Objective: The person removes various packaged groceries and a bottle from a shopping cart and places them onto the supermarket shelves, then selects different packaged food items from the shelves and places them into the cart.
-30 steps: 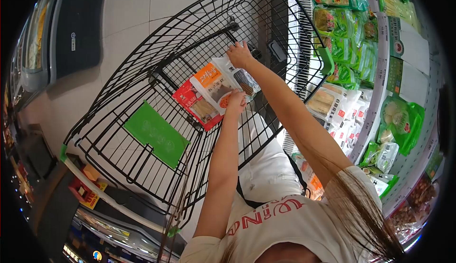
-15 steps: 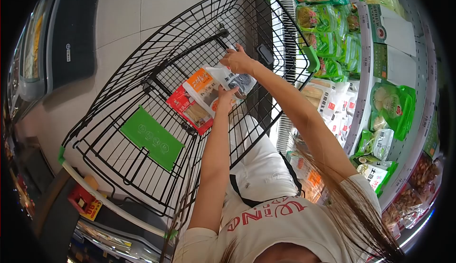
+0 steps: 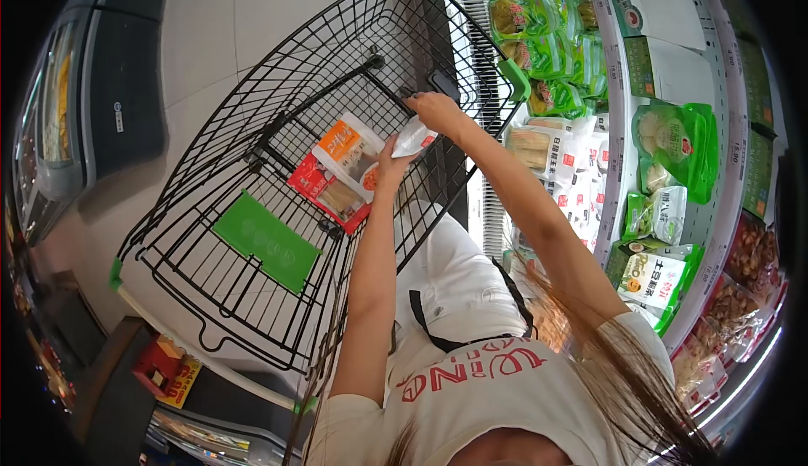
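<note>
Inside the black wire cart (image 3: 278,87), a white packet (image 3: 414,137) is held between both hands, its face turned mostly away. My left hand (image 3: 390,163) has its fingers closed on the packet's lower left edge. At the packet's upper right, my right hand (image 3: 438,114) grips it, fingers partly hidden. A white and orange packet (image 3: 347,143) lies just left of my left hand, overlapping a red packet (image 3: 324,186) in the cart. The green panel (image 3: 268,240) of the cart's seat is nearer the handle.
Shelves (image 3: 621,129) on the right hold green-wrapped packets (image 3: 539,53), white packets (image 3: 560,150) and a large green bag (image 3: 677,150). The cart handle (image 3: 206,361) is at lower left. A dark freezer case (image 3: 126,87) stands at the left beyond the tiled floor.
The white packet has been tilted, so its printed front and dark contents no longer show. Cart and shelves have shifted left in view, and my right hand sits slightly lower.
</note>
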`<state>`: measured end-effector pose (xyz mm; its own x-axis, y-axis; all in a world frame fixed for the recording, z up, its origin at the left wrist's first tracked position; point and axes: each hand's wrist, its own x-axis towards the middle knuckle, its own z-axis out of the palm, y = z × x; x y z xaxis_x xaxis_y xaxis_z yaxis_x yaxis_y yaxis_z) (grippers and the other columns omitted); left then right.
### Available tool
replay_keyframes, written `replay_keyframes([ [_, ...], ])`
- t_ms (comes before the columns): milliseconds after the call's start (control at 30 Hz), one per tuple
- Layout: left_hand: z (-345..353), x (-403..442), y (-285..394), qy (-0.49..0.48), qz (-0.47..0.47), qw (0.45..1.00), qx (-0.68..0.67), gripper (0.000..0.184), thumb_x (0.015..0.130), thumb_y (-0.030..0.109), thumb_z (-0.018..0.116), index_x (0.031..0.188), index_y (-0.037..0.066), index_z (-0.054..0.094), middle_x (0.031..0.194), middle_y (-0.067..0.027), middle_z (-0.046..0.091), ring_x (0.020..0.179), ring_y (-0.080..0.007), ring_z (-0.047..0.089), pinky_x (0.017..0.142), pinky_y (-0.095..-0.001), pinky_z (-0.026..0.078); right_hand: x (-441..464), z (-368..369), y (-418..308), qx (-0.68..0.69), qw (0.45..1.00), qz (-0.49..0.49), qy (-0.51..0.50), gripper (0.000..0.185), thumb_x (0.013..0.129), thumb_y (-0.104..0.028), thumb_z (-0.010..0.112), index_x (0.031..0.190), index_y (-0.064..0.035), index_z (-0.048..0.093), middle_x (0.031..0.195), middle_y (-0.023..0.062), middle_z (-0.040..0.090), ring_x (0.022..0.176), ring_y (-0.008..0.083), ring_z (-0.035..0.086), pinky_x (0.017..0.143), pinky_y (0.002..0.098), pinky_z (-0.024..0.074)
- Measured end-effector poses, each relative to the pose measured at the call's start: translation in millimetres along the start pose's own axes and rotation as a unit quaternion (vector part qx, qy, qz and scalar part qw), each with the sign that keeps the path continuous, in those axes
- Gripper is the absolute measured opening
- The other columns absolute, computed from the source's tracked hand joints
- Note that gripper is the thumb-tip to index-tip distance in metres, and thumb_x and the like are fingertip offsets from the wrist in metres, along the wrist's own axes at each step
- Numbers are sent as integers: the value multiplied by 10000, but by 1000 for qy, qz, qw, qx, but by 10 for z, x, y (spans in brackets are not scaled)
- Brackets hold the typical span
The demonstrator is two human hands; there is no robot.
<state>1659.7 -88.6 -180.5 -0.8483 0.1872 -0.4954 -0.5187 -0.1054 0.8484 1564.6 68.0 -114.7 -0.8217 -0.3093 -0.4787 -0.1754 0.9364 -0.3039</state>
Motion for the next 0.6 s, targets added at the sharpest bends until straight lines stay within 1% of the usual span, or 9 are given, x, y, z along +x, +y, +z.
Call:
replay_keyframes([
  [33, 28, -62, 38, 13, -10, 1000, 21, 524, 729, 0, 718, 1219, 18, 534, 1098, -70, 629, 961, -139, 588, 805, -263, 466, -56, 30, 37, -4, 999, -14, 42, 201, 774, -95, 619, 970, -72, 659, 902, 128, 667, 877, 325, 652, 728, 404, 533],
  [133, -33, -123, 88, -21, -47, 998, -22, 683, 748, 32, 723, 1347, -40, 403, 1256, -138, 541, 1100, -188, 547, 912, -273, 429, -296, -108, 103, -37, 998, -45, 4, 204, 757, -117, 652, 948, -47, 660, 905, 149, 663, 901, 312, 646, 758, 404, 527],
  [267, -139, -273, 352, -3, -26, 1000, -6, 484, 749, 7, 666, 1217, 42, 553, 1069, -52, 621, 942, -144, 589, 798, -246, 478, -581, -300, 8, 45, 997, -68, -1, 301, 699, -175, 730, 928, 3, 650, 892, 182, 649, 906, 338, 632, 793, 393, 508],
  [300, -217, -235, 254, 0, -20, 998, -52, 444, 750, 48, 662, 1184, 13, 574, 1054, -66, 623, 938, -152, 594, 799, -253, 482, -731, -452, -99, 104, 990, -83, 37, 307, 711, -182, 731, 935, 5, 639, 893, 183, 643, 888, 362, 621, 791, 403, 494],
  [400, -332, -635, 854, -17, 1, 997, -79, 438, 745, 75, 667, 1163, -25, 583, 1068, -85, 617, 970, -148, 585, 805, -255, 480, -1001, -698, -345, 189, 973, -114, 75, 307, 735, -191, 719, 944, 13, 625, 890, 182, 637, 887, 371, 612, 778, 418, 483],
  [467, -486, -889, 1075, -44, 107, 986, 118, 426, 735, 75, 657, 1138, -48, 594, 1070, -108, 608, 1011, -164, 568, 843, -273, 473, -1192, -793, -559, 184, 965, -114, 145, 211, 780, -183, 683, 881, -19, 597, 835, 148, 621, 837, 354, 606, 731, 416, 481],
  [533, -783, -931, 1004, -74, 213, 936, 270, 412, 719, 62, 649, 1114, -49, 600, 1067, -118, 602, 1016, -190, 565, 869, -292, 461, -1354, -907, -745, 177, 960, -89, 198, 170, 802, -174, 664, 842, -32, 578, 793, 130, 606, 798, 343, 602, 704, 419, 477],
  [567, -979, -856, 873, -95, 279, 899, 325, 403, 708, 52, 645, 1095, -51, 603, 1067, -124, 596, 1017, -208, 565, 881, -306, 452, -1436, -906, -843, 183, 927, -125, 303, 166, 833, -159, 640, 789, -32, 543, 730, 118, 560, 715, 319, 580, 641, 403, 460],
  [600, -943, -970, 1100, -84, 229, 933, 263, 343, 678, -17, 634, 1020, -25, 637, 1076, -139, 595, 1000, -234, 574, 852, -314, 466, -1499, -929, -929, 212, 917, -105, 320, 151, 839, -149, 634, 795, -30, 552, 724, 113, 561, 693, 307, 574, 621, 386, 456],
])
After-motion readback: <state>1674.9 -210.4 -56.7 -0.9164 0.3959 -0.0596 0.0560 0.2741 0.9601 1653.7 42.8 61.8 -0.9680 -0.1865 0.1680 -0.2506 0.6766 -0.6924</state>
